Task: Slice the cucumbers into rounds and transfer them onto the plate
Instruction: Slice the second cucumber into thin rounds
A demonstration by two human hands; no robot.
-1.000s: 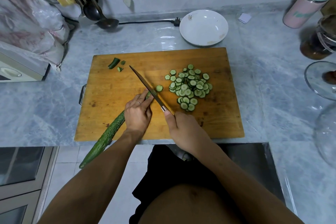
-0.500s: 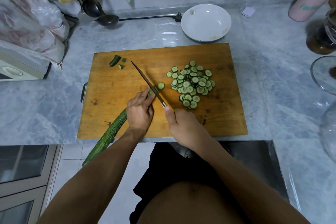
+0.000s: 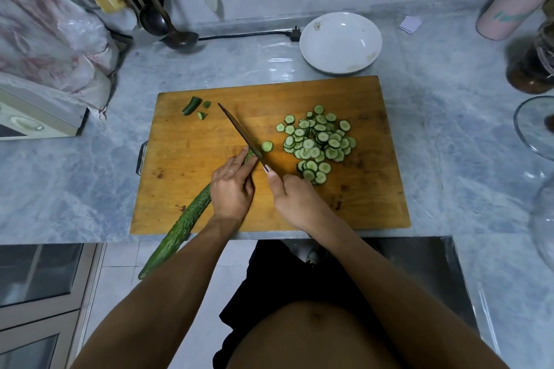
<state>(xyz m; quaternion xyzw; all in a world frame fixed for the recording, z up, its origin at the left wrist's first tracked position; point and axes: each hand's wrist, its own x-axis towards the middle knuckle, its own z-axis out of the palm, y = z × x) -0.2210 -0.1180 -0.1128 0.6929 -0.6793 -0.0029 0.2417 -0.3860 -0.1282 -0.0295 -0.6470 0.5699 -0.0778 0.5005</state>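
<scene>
A long green cucumber (image 3: pixel 180 228) lies slantwise on the wooden cutting board (image 3: pixel 371 189), its tail hanging past the counter's front edge. My left hand (image 3: pixel 232 189) holds it down near the cut end, fingers curled over it. My right hand (image 3: pixel 295 198) grips the handle of a knife (image 3: pixel 239 132), whose blade rests across the cucumber's cut end. One fresh round (image 3: pixel 266 146) lies just right of the blade. A heap of several rounds (image 3: pixel 317 144) sits on the board's right half. The white plate (image 3: pixel 340 42) stands behind the board with no rounds in it.
Cut-off cucumber ends (image 3: pixel 193 106) lie at the board's far left corner. A ladle and utensils (image 3: pixel 168 24) and a plug (image 3: pixel 295 34) sit at the back. A pink bottle (image 3: pixel 509 6), a dark jar (image 3: pixel 530 69) and glass lids (image 3: pixel 536 126) crowd the right side.
The view has shifted slightly. The knife has stayed at the cucumber's cut end, and both hands keep their holds. One round still lies beside the blade.
</scene>
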